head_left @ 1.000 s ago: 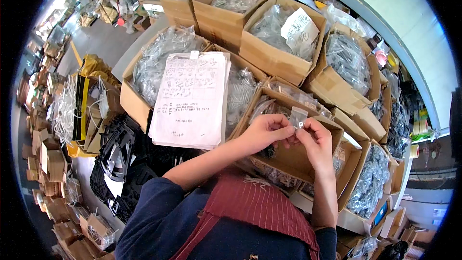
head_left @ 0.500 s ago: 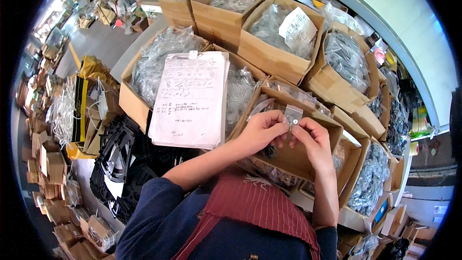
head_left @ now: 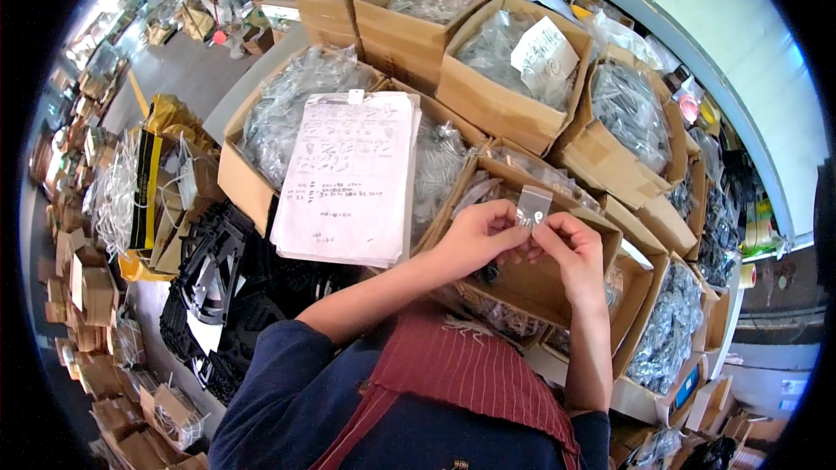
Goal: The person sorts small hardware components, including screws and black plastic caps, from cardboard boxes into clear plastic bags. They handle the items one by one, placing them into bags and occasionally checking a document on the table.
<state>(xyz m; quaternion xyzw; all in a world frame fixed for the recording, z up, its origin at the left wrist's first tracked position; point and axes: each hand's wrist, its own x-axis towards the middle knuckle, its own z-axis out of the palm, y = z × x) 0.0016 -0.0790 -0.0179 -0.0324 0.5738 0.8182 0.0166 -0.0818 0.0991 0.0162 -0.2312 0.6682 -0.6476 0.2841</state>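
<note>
A small clear plastic bag [head_left: 533, 204] is pinched between my two hands, with a white round spot on it and some small pieces inside that I cannot make out. My left hand [head_left: 488, 231] grips its left side between thumb and fingers. On the other side, my right hand [head_left: 568, 248] closes thumb and finger on the bag's right edge. Both hands are above an open cardboard box [head_left: 549, 278] with a few small bags at its left end. Left of the hands, a stack of handwritten paper sheets [head_left: 353, 183] rests across the boxes.
Cardboard boxes of bagged parts surround my hands, among them a far box [head_left: 483, 96] with a paper note and a right-hand box [head_left: 666, 322] of clear bags. Black plastic frames [head_left: 213, 287] lie at the left. A yellow bag [head_left: 174, 122] stands beyond them.
Both hands stay together on the small bag, with only a slight shift of the fingers. The whole view has moved a little.
</note>
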